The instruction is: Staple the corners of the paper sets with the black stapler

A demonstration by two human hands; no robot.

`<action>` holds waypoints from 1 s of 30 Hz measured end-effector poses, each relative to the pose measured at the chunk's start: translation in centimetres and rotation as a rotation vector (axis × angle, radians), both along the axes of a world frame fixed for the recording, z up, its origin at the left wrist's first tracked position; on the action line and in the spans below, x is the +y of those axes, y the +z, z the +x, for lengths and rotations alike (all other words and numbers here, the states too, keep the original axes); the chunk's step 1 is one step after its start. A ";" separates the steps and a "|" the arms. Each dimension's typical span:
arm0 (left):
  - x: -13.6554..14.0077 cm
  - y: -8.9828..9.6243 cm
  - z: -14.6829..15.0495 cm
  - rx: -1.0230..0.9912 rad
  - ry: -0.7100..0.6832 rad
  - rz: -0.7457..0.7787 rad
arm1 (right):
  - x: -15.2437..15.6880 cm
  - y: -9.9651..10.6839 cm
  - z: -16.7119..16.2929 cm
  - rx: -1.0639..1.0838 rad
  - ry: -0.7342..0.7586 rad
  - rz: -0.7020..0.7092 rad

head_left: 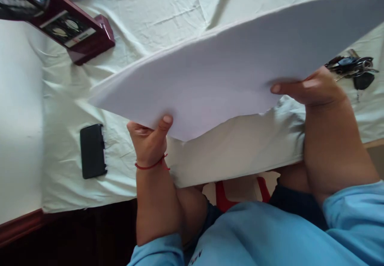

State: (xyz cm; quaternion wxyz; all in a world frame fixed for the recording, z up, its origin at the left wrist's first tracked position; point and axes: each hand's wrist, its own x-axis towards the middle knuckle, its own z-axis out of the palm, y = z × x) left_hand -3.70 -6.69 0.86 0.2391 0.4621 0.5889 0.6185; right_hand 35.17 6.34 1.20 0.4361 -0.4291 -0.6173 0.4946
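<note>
I observe white paper point(216, 74) grasped across mid-frame by left hand point(150, 142) and right hand point(319, 88), judged already lifted, not yet laid on the cloth point(168, 26).

Home room suggested: desk point(72, 196) draped in rumpled pale cloth point(171, 22), maroon fan point(90, 42) parked near white wall point(18, 122), bunch of keys point(354, 67) seen on the cloth, red seat point(221, 198) glimpsed by desk edge.

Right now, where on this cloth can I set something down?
Bare cloth shows between the fan base and the black object, and past the far edge of the white paper. It's crowded around the keys by your right hand.
</note>
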 end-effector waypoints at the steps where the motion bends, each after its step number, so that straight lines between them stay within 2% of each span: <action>1: -0.2 -0.1 0.0 0.003 -0.016 -0.026 | 0.0 -0.1 0.2 -0.035 0.005 -0.016; 3: -0.4 -0.2 0.1 0.002 -0.049 -0.048 | -0.1 -0.5 0.4 -0.082 -0.040 -0.023; 7: -0.7 -0.4 0.2 0.005 -0.027 0.028 | 0.0 -1.0 0.6 -0.083 -0.193 0.036; 9: -0.8 -0.4 -0.1 0.036 -0.050 0.012 | 0.0 -0.8 0.8 -0.110 -0.139 0.026; 12: -0.8 -0.4 -0.7 0.125 -0.126 -0.090 | 0.1 -0.2 1.0 -0.213 -0.018 -0.021; 16: -1.0 -0.7 -1.4 0.201 -0.176 -0.130 | -0.1 0.0 1.2 -0.226 -0.104 -0.083; 19: -0.9 -0.7 -1.1 0.246 -0.135 -0.129 | -0.2 0.0 0.9 -0.229 -0.085 -0.134; 21: -0.7 -0.3 -0.5 0.245 -0.103 -0.120 | -0.3 0.2 0.4 -0.201 -0.055 -0.168; 26: -0.3 1.4 1.0 0.171 -0.042 -0.143 | -0.8 1.0 -1.1 0.064 -0.061 -0.267; 30: -0.2 1.6 1.2 0.129 0.008 -0.161 | -1.1 1.6 -2.0 0.123 -0.076 -0.395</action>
